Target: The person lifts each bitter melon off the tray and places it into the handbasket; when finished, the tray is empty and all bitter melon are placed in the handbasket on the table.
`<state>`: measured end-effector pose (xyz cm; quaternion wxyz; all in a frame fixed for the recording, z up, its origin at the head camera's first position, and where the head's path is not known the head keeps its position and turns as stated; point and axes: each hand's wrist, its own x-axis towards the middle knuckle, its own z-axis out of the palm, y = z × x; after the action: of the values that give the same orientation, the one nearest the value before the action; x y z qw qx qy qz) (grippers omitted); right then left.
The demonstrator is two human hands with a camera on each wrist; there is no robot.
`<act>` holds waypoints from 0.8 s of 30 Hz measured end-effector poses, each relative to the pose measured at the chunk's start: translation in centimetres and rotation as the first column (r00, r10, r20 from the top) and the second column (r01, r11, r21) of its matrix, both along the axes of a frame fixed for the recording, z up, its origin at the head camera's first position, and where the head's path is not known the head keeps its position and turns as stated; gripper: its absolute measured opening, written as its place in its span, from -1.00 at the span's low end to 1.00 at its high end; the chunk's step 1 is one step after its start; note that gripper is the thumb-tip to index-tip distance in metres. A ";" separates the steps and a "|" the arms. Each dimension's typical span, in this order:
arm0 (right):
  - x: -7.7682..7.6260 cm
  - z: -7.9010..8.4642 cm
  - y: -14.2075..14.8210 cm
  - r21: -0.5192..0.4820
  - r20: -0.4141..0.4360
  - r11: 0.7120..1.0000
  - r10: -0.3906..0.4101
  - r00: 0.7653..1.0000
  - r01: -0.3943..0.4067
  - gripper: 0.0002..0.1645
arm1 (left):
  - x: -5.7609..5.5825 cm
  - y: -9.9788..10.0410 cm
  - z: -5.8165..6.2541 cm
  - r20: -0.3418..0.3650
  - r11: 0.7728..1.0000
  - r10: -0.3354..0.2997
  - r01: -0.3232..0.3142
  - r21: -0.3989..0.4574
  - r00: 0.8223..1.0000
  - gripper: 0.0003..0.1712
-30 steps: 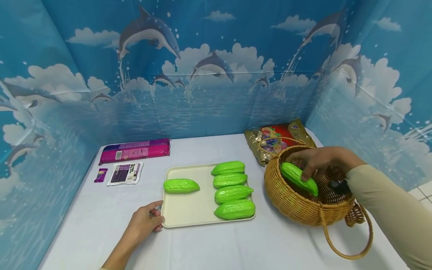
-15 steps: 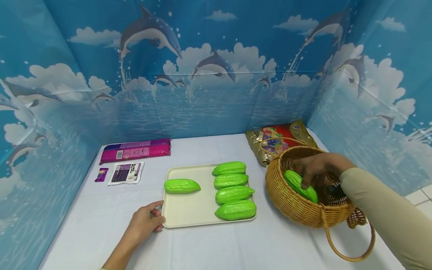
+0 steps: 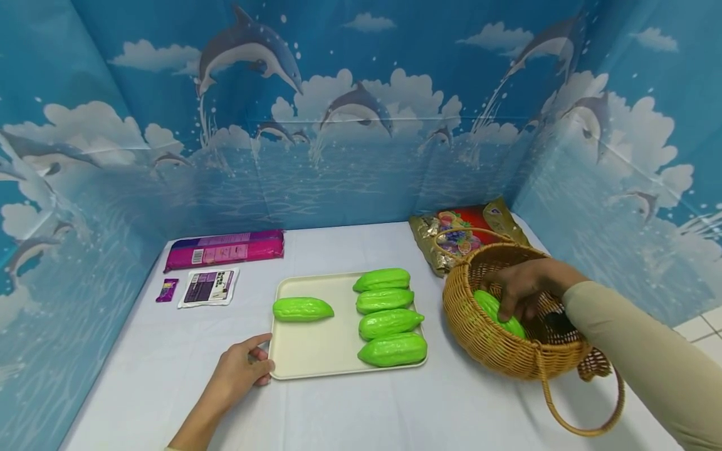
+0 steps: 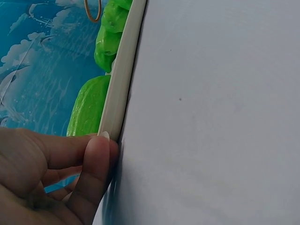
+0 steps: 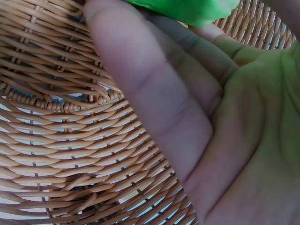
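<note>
My left hand (image 3: 238, 374) pinches the left rim of a cream tray (image 3: 318, 352) between thumb and fingers; the left wrist view shows the thumb on the tray edge (image 4: 119, 96). On the tray, one bright green bitter melon (image 3: 303, 309) lies at the left, and several more (image 3: 391, 322) lie stacked in a column at the right. My right hand (image 3: 524, 285) reaches down inside a wicker basket (image 3: 479, 341) and grips another bitter melon (image 3: 489, 305). In the right wrist view its green end (image 5: 192, 10) shows above my fingers, against the woven wall.
A gold and red bag (image 3: 470, 225) lies behind the basket, whose handle (image 3: 586, 431) hangs down in front. At the back left lie a long pink-purple packet (image 3: 225, 249), a white and purple packet (image 3: 209, 288) and a small purple sachet (image 3: 166, 290). Dolphin-print cloth (image 3: 355, 169) walls the table.
My right hand has lowered the bitter melon deeper into the basket, toward its bottom. The left hand and the tray have stayed in place.
</note>
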<state>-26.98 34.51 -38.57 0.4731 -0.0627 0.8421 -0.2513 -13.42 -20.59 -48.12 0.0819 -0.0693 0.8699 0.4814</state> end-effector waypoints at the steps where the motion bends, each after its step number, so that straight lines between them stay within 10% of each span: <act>1: 0.0 0.0 0.0 -0.003 0.002 1.000 0.002 1.000 -0.002 0.15 | 0.0 0.0 0.0 0.003 1.000 -0.001 0.001 0.000 1.000 -0.31; 17: 0.2 0.0 0.0 0.003 -0.014 1.000 0.004 1.000 -0.004 0.34 | 0.0 0.0 0.1 0.015 1.000 -0.004 0.004 0.002 1.000 -0.33; 24: 0.3 3.2 0.4 -0.106 -0.074 0.994 0.033 0.997 -0.041 0.11 | 0.1 0.0 0.0 0.009 1.000 -0.002 0.002 0.007 1.000 -0.33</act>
<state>-26.65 34.92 -35.40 0.4430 -0.1125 0.8425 -0.2850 -13.33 -20.59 -48.09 0.0865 -0.0702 0.8679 0.4841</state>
